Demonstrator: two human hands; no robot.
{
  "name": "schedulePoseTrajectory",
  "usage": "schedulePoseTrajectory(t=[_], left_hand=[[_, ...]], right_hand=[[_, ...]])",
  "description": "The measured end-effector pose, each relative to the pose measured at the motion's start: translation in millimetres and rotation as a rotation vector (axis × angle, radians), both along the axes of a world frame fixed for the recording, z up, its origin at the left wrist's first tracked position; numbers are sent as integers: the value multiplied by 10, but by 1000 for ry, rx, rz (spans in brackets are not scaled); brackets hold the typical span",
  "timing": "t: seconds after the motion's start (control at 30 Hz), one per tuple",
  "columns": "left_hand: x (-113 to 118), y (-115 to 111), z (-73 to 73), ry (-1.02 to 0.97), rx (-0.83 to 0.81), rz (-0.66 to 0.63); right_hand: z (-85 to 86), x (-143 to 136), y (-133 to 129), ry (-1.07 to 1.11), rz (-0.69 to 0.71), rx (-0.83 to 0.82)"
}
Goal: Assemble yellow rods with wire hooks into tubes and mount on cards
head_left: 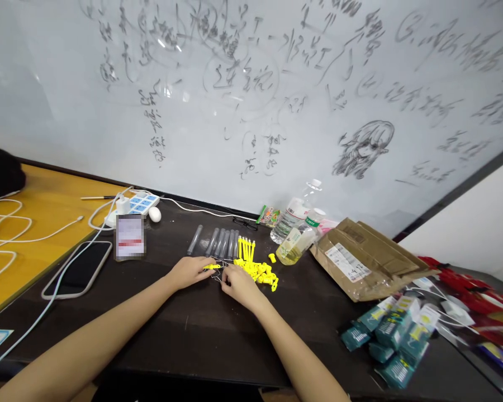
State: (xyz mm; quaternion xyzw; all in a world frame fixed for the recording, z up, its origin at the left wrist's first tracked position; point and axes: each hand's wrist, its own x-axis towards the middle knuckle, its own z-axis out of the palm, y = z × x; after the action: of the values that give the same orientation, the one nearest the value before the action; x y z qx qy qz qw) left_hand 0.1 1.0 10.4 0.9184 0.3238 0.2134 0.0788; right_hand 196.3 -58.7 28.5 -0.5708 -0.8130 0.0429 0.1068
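My left hand (191, 271) pinches a small yellow plastic piece (212, 267), pointing right toward the other hand. Beside it, my right hand (240, 283) is closed with curled fingertips over some thin metal wire pieces (216, 276); whatever it grips is too small to make out. A heap of small yellow plastic parts (257, 272) lies against the right hand's far side. Behind the heap, several yellow sticks with pale tips (246, 248) lie in a row. Several clear tubes (221, 243) lie side by side just beyond my hands.
Two plastic bottles (298, 241) and a brown parcel (356, 259) sit to the right. Several green boxes (396, 335) lie nearer. A phone (79, 270), a power strip (139, 204) and cables occupy the left. Glasses (246, 223) rest by the whiteboard (235, 123).
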Motion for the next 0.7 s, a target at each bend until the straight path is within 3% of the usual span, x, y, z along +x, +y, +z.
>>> schedulePoseTrajectory(t=[0.13,0.3,0.37,0.47,0.57,0.7], left_hand=[[6,-4,-2,32,27,27],[-6,-17,-11,8,20,23],[-15,-21,-15,-24,-3,-5],[-27,-21,-22,-95,-41,-25],[-38,-20,-20,-163,-76,-16],[-28,-50,1,-186,-118,-37]], right_hand=[[129,-103,49,-114,-100,-171],[158,-141,143,-98,-31,-226],[59,-114,142,111,12,-207],[-144,-88,101,467,-79,-120],[-303,-120,83,782,-59,-50],[-385,-195,159,1009,-8,-1]])
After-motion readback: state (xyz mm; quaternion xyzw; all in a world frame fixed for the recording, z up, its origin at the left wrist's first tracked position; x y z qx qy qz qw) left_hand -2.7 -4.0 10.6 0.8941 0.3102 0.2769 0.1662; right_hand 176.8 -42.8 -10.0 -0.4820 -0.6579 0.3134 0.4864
